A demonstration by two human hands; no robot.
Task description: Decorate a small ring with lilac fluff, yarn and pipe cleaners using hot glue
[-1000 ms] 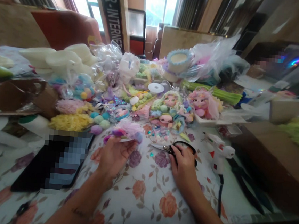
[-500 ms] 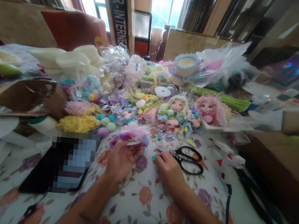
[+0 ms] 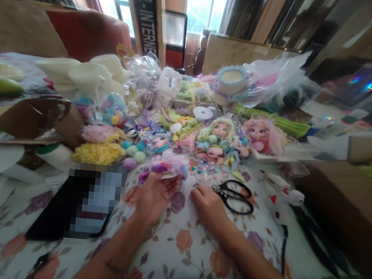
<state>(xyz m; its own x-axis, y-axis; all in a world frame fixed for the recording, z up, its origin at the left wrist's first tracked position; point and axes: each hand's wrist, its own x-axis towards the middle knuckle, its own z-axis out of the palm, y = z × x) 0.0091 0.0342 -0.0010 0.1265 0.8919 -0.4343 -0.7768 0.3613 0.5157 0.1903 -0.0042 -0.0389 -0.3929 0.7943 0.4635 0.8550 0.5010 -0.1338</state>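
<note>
My left hand, palm turned up, is closed around a fluffy pink-and-purple craft piece with a pale flat rim. Its underside is partly covered by my fingers. Just right of it, my right hand rests low over the flowered cloth with its fingers curled together; what they pinch, if anything, is hidden. Black-handled scissors lie against the far side of that hand, the blades partly out of sight. Small shiny beads are scattered beyond both hands.
A tablet-like dark device lies left, its screen blurred. On the right are a white glue gun and a cardboard box. Doll heads, pompoms, yellow yarn and a white spool crowd the back.
The small teal bit seen at my right fingertips is now out of sight, and those fingers have shifted slightly. My left hand keeps the fluffy piece, tilted a little differently. The view moved slightly.
</note>
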